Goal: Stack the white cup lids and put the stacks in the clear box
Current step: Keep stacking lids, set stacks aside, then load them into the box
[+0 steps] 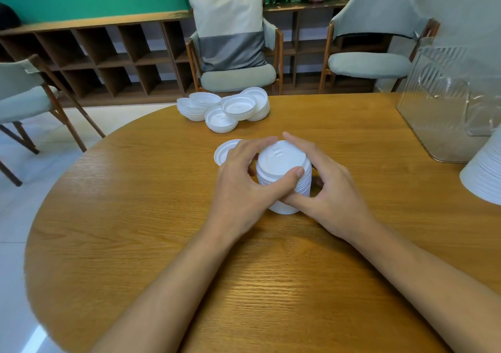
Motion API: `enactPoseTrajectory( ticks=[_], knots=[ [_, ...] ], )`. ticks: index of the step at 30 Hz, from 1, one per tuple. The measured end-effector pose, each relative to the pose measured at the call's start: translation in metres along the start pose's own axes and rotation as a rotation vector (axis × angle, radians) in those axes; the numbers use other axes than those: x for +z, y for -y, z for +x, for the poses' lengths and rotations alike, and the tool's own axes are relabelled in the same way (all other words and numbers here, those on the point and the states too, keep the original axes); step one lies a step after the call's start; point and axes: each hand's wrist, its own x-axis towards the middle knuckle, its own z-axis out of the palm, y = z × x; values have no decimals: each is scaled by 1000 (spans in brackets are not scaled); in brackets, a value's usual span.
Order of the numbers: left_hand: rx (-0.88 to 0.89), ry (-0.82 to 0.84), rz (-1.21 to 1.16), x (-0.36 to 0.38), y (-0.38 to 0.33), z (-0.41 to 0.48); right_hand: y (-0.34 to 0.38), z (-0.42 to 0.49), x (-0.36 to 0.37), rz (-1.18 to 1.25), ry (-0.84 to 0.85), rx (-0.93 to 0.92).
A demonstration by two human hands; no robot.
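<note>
White ribbed lid stack [284, 173] upright, left hand [244, 187], right hand [333, 190] gripping it

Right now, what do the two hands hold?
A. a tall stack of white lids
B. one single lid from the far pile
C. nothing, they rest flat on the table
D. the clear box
A: the left hand and the right hand both curl round the tall stack of lids at the middle of the table, while the clear box stands untouched at the right.
</note>
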Motion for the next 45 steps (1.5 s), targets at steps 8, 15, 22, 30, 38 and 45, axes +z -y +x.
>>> enactPoseTrajectory(
  ticks=[8,15,22,30,38,45],
  knots=[
    [-1,57,23,2,7,-2,-2,-2,2,17,-53,-3],
    [-123,-39,113,-30,32,14,5,-3,2,9,-48,38],
    [-44,-15,515,-32,65,20,5,-3,1,16,-33,61],
    [-59,-108,369,-36,50,17,4,-5,-4,-33,-54,69],
    [-142,-175,-204,-36,16,14,5,-2,2,-64,-64,57],
    [-339,-210,-649,-42,12,19,4,-2,2,-36,-56,59]
  ],
)
